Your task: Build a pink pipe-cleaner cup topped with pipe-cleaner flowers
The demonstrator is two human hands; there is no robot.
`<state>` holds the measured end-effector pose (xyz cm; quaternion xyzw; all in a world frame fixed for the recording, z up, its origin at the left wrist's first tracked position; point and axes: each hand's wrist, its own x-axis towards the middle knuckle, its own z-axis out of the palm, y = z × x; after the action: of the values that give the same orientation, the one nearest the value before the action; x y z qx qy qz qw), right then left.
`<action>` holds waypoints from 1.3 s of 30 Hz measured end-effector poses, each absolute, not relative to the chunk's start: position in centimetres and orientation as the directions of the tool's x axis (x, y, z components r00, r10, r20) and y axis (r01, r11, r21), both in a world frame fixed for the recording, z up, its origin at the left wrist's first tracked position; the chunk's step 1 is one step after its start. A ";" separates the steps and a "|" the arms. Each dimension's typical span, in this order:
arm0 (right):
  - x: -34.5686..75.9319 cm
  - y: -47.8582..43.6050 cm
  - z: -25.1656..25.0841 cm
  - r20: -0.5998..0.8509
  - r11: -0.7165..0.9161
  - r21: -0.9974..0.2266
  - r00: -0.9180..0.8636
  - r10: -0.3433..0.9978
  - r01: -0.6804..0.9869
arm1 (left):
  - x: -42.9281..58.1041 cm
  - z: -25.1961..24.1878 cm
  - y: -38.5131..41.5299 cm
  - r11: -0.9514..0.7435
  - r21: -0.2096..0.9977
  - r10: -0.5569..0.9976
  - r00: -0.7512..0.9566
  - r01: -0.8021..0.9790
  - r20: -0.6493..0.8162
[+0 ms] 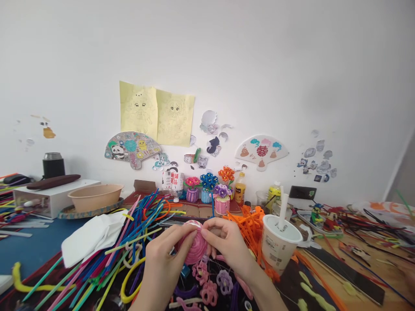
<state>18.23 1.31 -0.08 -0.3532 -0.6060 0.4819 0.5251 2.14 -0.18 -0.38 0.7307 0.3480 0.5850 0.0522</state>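
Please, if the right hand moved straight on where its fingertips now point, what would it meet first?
The right hand would first meet the round, pink, coiled fuzzy piece, which it seems to touch; the left hand looks next beyond it, though depth is unclear.

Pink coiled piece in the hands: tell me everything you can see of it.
The pink piece looks rounded, wound in curved rows of fuzzy strands, perhaps pipe cleaner, in lighter and darker pink, with a white streak near its top. The left hand and right hand have their fingers at its upper part, hiding some of it. Its underside and back cannot be seen.
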 end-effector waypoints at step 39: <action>18.0 0.8 0.1 0.591 0.581 -0.789 -0.012 0.807 0.202 | 2.6 -0.4 -0.3 -0.597 0.736 0.785 0.042 0.319 0.618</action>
<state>18.03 0.77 0.09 -0.3798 -0.6638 0.2555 0.5914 2.64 -0.25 -0.36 0.6918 0.3990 0.5655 0.2060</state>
